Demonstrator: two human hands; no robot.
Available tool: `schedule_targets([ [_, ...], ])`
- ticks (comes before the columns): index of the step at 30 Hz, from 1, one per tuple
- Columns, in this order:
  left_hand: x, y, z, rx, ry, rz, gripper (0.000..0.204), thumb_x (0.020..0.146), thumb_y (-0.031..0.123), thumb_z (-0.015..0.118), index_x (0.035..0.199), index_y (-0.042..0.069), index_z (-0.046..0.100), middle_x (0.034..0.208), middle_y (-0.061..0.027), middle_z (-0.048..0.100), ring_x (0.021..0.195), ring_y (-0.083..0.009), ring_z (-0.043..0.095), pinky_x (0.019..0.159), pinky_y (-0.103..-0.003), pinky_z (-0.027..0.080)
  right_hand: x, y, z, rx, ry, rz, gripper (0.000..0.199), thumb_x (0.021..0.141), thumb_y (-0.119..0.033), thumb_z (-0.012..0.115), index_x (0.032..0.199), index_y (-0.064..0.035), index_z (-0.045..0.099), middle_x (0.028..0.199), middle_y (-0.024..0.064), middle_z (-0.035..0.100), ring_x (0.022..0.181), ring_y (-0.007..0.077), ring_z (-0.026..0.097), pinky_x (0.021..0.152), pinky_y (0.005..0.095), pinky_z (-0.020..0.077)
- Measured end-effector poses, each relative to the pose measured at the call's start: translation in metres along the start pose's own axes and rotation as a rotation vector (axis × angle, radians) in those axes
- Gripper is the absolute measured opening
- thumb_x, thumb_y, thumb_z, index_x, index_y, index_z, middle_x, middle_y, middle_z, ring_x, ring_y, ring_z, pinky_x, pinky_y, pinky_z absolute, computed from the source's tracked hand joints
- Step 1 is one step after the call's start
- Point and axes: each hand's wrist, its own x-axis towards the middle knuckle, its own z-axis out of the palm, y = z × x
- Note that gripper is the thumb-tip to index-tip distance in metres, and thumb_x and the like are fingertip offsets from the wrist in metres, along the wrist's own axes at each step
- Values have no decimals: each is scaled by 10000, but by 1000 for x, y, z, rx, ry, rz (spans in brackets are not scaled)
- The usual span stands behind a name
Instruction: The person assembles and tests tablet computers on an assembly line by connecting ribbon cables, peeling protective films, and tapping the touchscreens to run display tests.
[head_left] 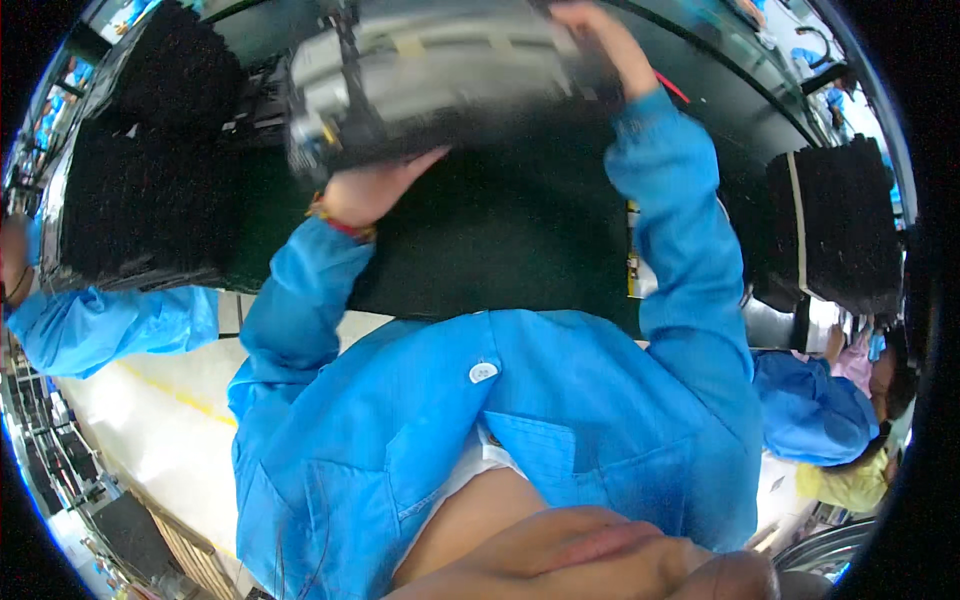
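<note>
At 12 o'clock from the middle of the view, above the dark green table (490, 240), there is a wide, box-shaped unit in grey and black (450, 75), tilted and much blurred by motion, so its material is not clear to me. The left hand (368, 195), which wears a red and gold bracelet (345, 226), is between 10 and 11 o'clock; it grips the near edge of the unit from below, with the thumb spread out and the other fingers hidden. The right hand (610, 45), at 1 o'clock, is half curled and holds the far right corner. On the unit I see small pale and yellow patches, but any writing there is too smeared for reading. At 2 o'clock, partly covered by the right sleeve (680, 200), lies a white item with yellow-and-black print (634, 250), too small to read. A thin red strip (672, 87) shows beside the right wrist. At 10 o'clock stands a tall stack of rough black material (150, 190); near 3 o'clock, a black bundle with a pale strap (840, 230). A co-worker's light blue sleeve (120, 325) is at 9 o'clock.
</note>
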Motion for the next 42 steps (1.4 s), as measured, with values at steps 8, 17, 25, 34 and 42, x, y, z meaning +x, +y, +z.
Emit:
schedule_targets([
  [8,0,34,-21,-1277,94,-931,568,899,504,374,1197,50,535,1116,-127,609,995,-258,595,899,-405,460,-81,78,-47,48,88,188,346,800,-160,611,1109,-22,542,999,94,593,897,174,586,792,293,478],
  [17,3,8,6,-883,65,-1081,454,926,425,410,1130,50,565,991,-97,647,843,-180,637,753,-299,521,32,65,-294,-1473,638,-387,399,806,-278,640,1136,-65,570,1042,123,628,936,278,605,811,378,490],
  [25,0,11,6,-811,41,-939,418,937,343,355,1164,44,538,993,-104,630,866,-174,617,780,-298,499,50,59,-317,-1680,482,8,295,808,-211,626,1080,-98,615,1015,127,640,953,299,601,836,392,468],
  [34,0,5,1,-956,11,-886,389,903,255,428,1212,25,486,1109,-124,594,995,-227,581,903,-351,449,-168,56,-281,-1485,626,-29,229,851,-105,542,1066,-47,597,973,172,632,911,318,608,771,359,476],
  [42,-2,2,-5,-929,-61,-868,306,934,217,438,1159,29,523,1069,-101,601,968,-187,582,860,-313,465,-214,106,-232,-1579,551,-93,207,822,-91,567,1022,-51,607,950,152,613,919,326,568,821,384,441],
])
